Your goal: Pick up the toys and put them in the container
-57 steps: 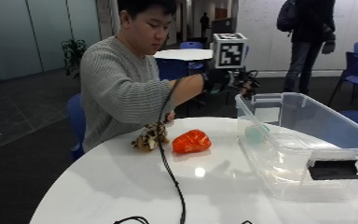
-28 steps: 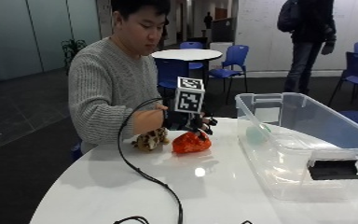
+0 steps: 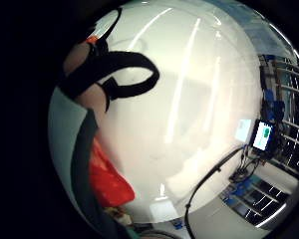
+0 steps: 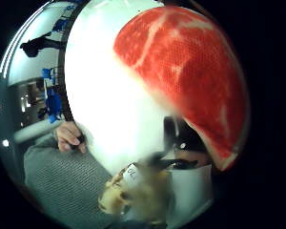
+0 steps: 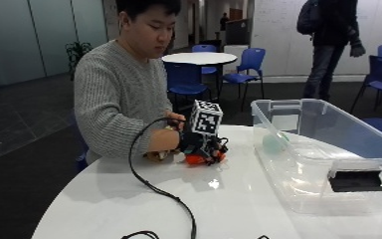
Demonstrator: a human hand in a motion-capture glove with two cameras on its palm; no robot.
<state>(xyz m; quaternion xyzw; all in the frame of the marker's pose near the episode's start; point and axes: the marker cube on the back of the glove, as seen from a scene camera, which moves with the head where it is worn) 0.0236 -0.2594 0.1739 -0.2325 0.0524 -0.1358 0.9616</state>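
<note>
I can make out only one mark: in the thumb side palm view, a small white tag [image 4: 132, 172] on the tan stuffed toy [image 4: 133, 193] carries dark printing that may read "01" or "10", and I cannot tell which. I can read no other text, label or number in any view.

We see a glossy white round table [image 3: 189, 99] filling the view, a bright red-orange soft toy [image 3: 105, 178] lying on it beside our strapped right hand [image 3: 92, 82], and a thin black cable [image 3: 209, 181] crossing the tabletop.
</note>
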